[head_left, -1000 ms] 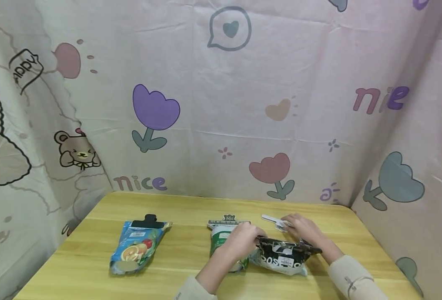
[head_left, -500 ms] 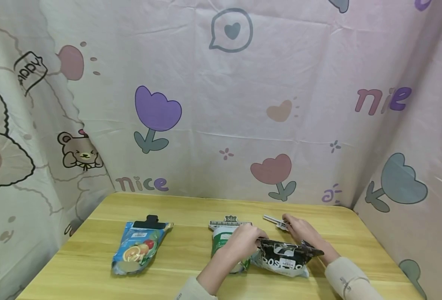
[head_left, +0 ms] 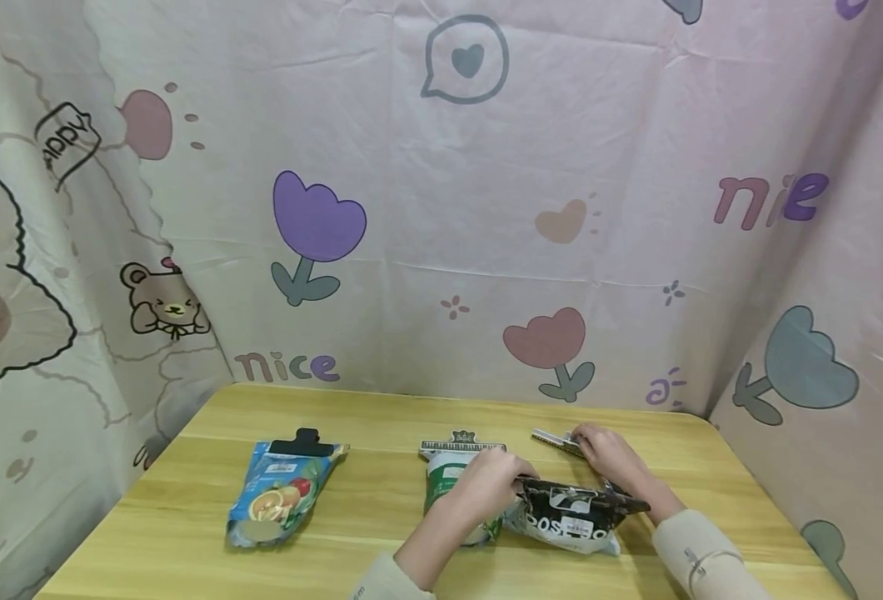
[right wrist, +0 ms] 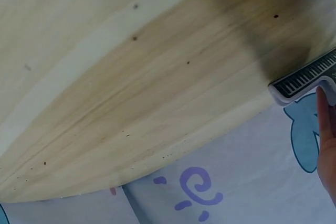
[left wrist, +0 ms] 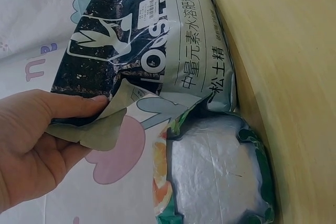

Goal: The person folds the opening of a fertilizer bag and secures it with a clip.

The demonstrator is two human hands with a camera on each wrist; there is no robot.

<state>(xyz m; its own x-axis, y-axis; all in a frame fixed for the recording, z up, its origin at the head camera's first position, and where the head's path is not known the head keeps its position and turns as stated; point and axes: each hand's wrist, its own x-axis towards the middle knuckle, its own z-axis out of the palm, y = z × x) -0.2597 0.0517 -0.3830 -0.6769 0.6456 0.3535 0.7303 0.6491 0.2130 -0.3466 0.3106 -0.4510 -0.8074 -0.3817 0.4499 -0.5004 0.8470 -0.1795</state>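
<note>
My left hand (head_left: 486, 483) pinches the top left corner of a black and white bag (head_left: 571, 523) of fertilizer. In the left wrist view, the thumb lies on the front of the bag and the fingers are behind it, with its pale back layer folded out. Beyond the bag, my right hand (head_left: 612, 458) grips a bag clip (head_left: 556, 442) with a piano-key pattern. The right wrist view shows one end of this clip (right wrist: 304, 80), with a finger against its underside. A green bag (head_left: 440, 479) stands beside the black one, partly hidden by my left hand and forearm.
A matching piano-key clip (head_left: 462, 446) sits across the top of the green bag. Farther left, a blue bag (head_left: 276, 504) with fruit pictures lies under a black clip (head_left: 302, 446). The wooden table (head_left: 381, 500) ends at a printed curtain (head_left: 411, 333).
My right hand has turned the clip, so its dark patterned face now shows instead of its white side. The left hand keeps its pinch on the bag. The head view has shifted slightly.
</note>
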